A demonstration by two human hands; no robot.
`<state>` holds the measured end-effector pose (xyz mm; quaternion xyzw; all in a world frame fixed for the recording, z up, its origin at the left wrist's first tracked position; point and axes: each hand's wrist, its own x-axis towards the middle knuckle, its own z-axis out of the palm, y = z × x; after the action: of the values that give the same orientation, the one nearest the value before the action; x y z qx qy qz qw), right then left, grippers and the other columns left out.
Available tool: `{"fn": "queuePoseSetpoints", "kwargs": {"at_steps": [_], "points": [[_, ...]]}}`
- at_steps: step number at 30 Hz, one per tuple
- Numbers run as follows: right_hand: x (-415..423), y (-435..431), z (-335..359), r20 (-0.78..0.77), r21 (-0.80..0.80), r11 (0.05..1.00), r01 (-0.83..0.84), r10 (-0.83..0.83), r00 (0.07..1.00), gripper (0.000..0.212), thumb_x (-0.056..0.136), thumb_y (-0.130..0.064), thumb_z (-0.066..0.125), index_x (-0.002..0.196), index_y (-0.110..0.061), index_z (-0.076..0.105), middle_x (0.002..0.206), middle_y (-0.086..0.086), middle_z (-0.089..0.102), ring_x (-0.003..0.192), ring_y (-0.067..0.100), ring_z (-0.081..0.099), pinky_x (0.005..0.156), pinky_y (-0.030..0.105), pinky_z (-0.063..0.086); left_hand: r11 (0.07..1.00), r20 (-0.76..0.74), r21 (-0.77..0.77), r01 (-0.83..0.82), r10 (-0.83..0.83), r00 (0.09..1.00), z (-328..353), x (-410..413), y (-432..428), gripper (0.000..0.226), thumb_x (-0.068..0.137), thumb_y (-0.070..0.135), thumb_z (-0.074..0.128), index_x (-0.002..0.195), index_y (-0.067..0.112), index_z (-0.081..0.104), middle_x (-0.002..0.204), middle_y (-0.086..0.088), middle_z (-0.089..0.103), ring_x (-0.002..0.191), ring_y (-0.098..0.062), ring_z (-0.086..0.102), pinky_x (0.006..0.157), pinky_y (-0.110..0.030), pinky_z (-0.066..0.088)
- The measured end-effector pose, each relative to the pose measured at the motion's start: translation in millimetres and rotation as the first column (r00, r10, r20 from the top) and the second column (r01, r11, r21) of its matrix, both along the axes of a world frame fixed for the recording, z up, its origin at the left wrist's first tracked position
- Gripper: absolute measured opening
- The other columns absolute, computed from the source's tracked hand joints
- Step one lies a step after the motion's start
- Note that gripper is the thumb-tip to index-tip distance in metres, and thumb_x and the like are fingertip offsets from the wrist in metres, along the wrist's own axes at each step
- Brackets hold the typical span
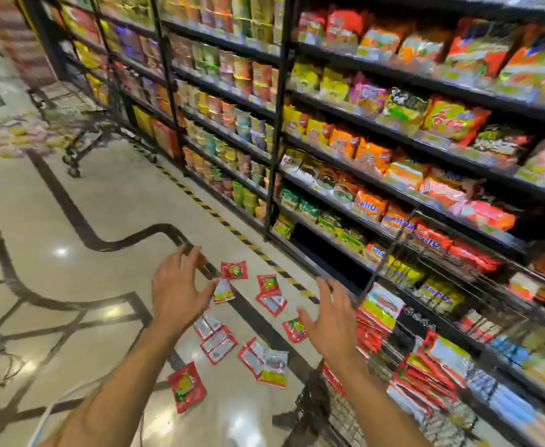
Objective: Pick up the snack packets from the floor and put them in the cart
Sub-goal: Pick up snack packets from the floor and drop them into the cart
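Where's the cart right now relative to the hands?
In the head view the cart stands at lower right, against the shelves, just right of the open right hand and already holding red packets.

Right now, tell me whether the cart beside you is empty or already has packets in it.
Not empty. The cart already holds red packets behind its wire side.

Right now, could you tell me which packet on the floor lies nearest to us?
The red packet beside the left forearm, face up with a yellow-green picture; it lies alone, lower in view than all the others.
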<state>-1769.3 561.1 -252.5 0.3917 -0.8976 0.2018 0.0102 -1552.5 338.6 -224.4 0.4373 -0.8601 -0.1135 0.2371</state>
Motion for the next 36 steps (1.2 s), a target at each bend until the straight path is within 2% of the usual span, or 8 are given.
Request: {"fn": "queuePoseSetpoints", "kwargs": {"at_steps": [4,7,10,16,22,25,31,36], "points": [[41.7,-71.9,-9.8,0.031,0.029,0.994,-0.103,0.102,0.994,0.076,0.091,-0.059,0.065,0.154,-0.029,0.035,0.160,0.008,0.035,0.147,0.030,0.034,0.113,0.048,0.040,0.993,0.127,-0.016,-0.115,0.116,0.985,-21.7,68.8,-53.4,0.086,0.082,0.074,0.043,0.155,0.029,0.036,0.160,-0.012,0.036,0.143,-0.038,0.036,0.111,-0.058,0.036],[65.7,-129.2,-29.5,0.050,0.074,0.983,-0.168,0.165,0.985,0.078,0.089,-0.060,0.066,0.153,-0.030,0.033,0.159,0.007,0.037,0.145,0.030,0.038,0.111,0.049,0.044,0.975,0.137,0.032,-0.219,0.213,0.967,-47.0,110.4,-96.7,0.084,0.085,0.071,0.055,0.155,0.030,0.034,0.161,-0.012,0.035,0.145,-0.038,0.035,0.115,-0.059,0.033],[84.5,-188.6,-59.5,0.095,0.111,0.973,-0.203,0.193,0.977,0.079,0.086,-0.053,0.074,0.152,-0.025,0.041,0.156,0.009,0.043,0.142,0.032,0.041,0.107,0.050,0.045,0.953,0.181,0.078,-0.293,0.276,0.944,-77.5,141.4,-143.2,0.087,0.083,0.065,0.068,0.155,0.030,0.034,0.161,-0.012,0.035,0.147,-0.037,0.032,0.118,-0.059,0.031],[108.5,-288.5,-129.5,0.141,0.258,0.936,-0.241,0.210,0.967,0.082,0.089,-0.064,0.063,0.156,-0.025,0.036,0.161,0.009,0.038,0.148,0.032,0.036,0.110,0.052,0.045,0.942,0.312,0.210,-0.260,0.188,0.931,-148.4,165.3,-235.1,0.085,0.084,0.071,0.060,0.156,0.033,0.034,0.165,-0.009,0.031,0.149,-0.037,0.032,0.116,-0.061,0.031],[103.0,-352.5,-202.4,0.198,0.313,0.909,-0.276,0.222,0.955,0.079,0.088,-0.060,0.062,0.154,-0.025,0.036,0.156,0.014,0.044,0.142,0.037,0.045,0.110,0.054,0.046,0.927,0.412,0.284,-0.243,0.111,0.904,-230.1,158.4,-291.8,0.090,0.081,0.076,0.053,0.156,0.030,0.034,0.162,-0.012,0.037,0.147,-0.040,0.036,0.115,-0.063,0.031],[90.1,-377.8,-257.8,0.210,0.343,0.879,-0.330,0.270,0.940,0.082,0.087,-0.061,0.065,0.152,-0.028,0.028,0.154,0.013,0.046,0.140,0.036,0.047,0.108,0.056,0.049,0.917,0.410,0.318,-0.239,0.094,0.907,-282.1,148.2,-314.5,0.090,0.081,0.075,0.052,0.156,0.030,0.035,0.162,-0.011,0.038,0.146,-0.040,0.037,0.115,-0.063,0.031],[53.7,-426.7,-399.5,0.228,0.389,0.825,-0.410,0.345,0.910,0.081,0.083,-0.057,0.068,0.151,-0.024,0.038,0.152,0.013,0.048,0.138,0.037,0.049,0.102,0.057,0.051,0.898,0.420,0.378,-0.225,0.050,0.906,-415.4,116.4,-340.2,0.089,0.079,0.070,0.059,0.156,0.031,0.035,0.161,-0.010,0.040,0.145,-0.041,0.041,0.112,-0.065,0.035],[26.9,-456.3,-548.1,0.220,0.425,0.767,-0.481,0.428,0.877,0.085,0.079,-0.058,0.077,0.149,-0.023,0.043,0.148,0.014,0.053,0.134,0.037,0.054,0.100,0.052,0.052,0.859,0.448,0.486,-0.162,-0.085,0.890,-572.4,87.8,-333.5,0.090,0.079,0.068,0.058,0.157,0.033,0.031,0.161,-0.009,0.039,0.146,-0.039,0.038,0.113,-0.068,0.034]]}}
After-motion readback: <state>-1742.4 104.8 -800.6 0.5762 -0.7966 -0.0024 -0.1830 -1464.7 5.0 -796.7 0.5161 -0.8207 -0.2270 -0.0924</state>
